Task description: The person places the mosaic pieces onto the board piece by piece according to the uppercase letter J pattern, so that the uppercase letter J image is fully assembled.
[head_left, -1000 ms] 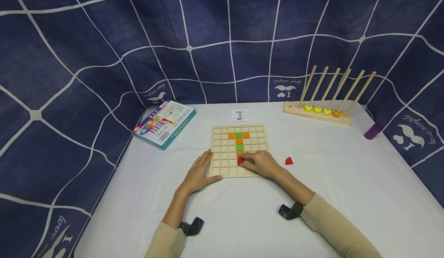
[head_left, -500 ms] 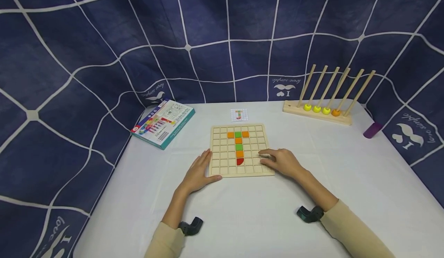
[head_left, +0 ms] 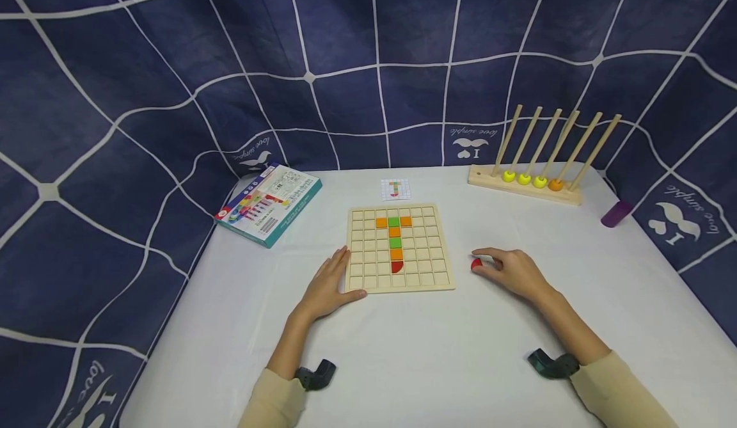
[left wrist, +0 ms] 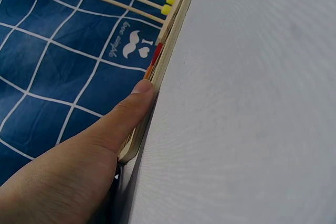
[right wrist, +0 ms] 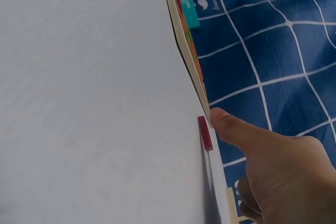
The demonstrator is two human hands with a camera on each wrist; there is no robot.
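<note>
A wooden grid board [head_left: 426,249] lies mid-table, with orange and green square tiles in a T shape and a red quarter-round tile [head_left: 396,266] at the foot of the stem. My left hand [head_left: 327,292] rests at the board's left side, thumb on its near left corner; the left wrist view shows the thumb [left wrist: 131,106] against the board's edge. Right of the board, my right hand [head_left: 515,274] has its thumb and forefinger spread around a loose red quarter-round tile [head_left: 476,263]. That tile [right wrist: 205,133] lies flat on the table beside the thumb in the right wrist view.
Behind the board lies a small pattern card [head_left: 395,189]. A boxed set [head_left: 270,204] is at the back left. At the back right stands a wooden peg rack [head_left: 524,186] with yellow and orange beads, and a purple cylinder [head_left: 617,214] lies at the right edge.
My right hand has left the red tile on the board and moved right to the loose red tile, whose place is unchanged. My left hand stays at the board.
</note>
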